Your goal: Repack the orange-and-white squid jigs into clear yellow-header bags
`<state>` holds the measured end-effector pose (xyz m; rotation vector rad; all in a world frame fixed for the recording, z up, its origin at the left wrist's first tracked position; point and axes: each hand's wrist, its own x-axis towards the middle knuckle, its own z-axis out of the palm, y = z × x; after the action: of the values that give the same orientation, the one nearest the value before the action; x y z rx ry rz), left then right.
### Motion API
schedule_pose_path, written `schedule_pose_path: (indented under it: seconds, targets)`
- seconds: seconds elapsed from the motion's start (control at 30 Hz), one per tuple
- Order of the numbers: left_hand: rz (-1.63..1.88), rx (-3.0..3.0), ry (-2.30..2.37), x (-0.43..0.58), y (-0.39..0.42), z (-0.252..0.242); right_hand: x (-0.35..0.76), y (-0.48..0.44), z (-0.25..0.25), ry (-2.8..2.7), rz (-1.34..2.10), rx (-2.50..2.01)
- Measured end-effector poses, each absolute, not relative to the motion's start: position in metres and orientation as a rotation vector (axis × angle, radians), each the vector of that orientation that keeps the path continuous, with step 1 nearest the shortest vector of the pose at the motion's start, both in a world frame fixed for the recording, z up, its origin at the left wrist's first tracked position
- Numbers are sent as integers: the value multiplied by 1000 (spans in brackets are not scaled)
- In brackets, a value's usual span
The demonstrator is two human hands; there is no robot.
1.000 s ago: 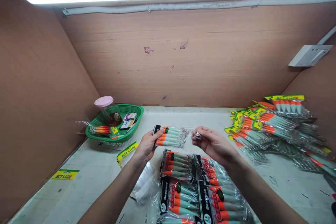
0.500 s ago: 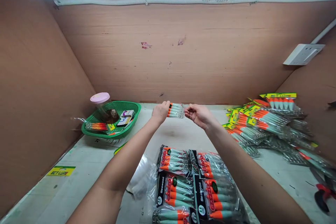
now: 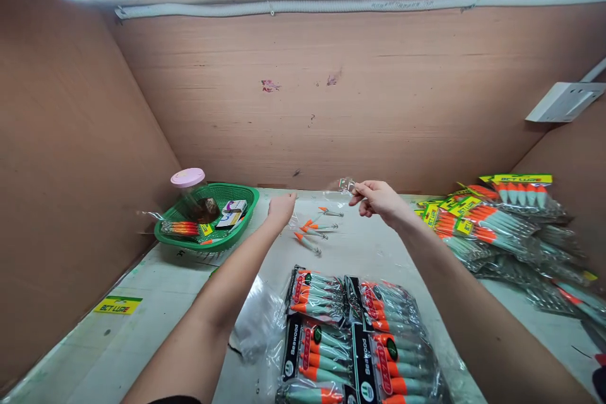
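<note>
Several loose orange-and-pale-green fishing lures (image 3: 308, 243) lie scattered on the worktable between my hands. My right hand (image 3: 379, 201) pinches a crumpled piece of clear plastic wrapper (image 3: 347, 185) above and to the right of them. Just left of the lures, my left hand (image 3: 283, 209) is closed; what its fingers hold, if anything, is hidden. Nearer to me, black-headed "Seawood" packs of similar lures (image 3: 326, 350) lie in rows in clear plastic. An empty-looking clear bag (image 3: 258, 315) is beside them, under my left forearm.
A green basket (image 3: 253, 202) at the left holds a pink-lidded jar (image 3: 188, 178), a small box and a lure pack. Yellow-headed lure packs (image 3: 492, 221) are heaped at the right. A loose "BCT LURE" card (image 3: 118, 305) lies front left. Wooden walls enclose the table.
The bundle of lures that was between my hands now lies loose on the table. My right hand has moved up and right with clear wrapper; my left hand has shifted slightly down and left.
</note>
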<state>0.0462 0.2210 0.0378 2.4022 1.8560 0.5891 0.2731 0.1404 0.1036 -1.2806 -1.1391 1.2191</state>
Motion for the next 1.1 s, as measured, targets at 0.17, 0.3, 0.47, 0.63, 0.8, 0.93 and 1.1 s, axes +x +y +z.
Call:
schedule_pose_path:
  seconds: [0.17,0.3,0.47,0.63,0.8,0.93,1.1]
  targets:
    - [955,2204,1869,22,218,47,278,128,82,-1234,1078,-1343]
    - [1144,2161,1673,8,206,64,265,110,63,-1335,975,-1295]
    - [998,2341,1255,-7,150,76,243,79,51,-1607,869,-1310]
    - [451,2593,788,-17,82,53,224,45,51,-1856,774,-1305]
    - [405,2610,730,-25,62,19,223,39,51,-2058,539,-1325]
    - [532,2551,834,-26,66,17,230,41,51,-2063,500,-1310]
    - [800,2386,1065,-15,74,34,241,36,70,-2030,395,-1245]
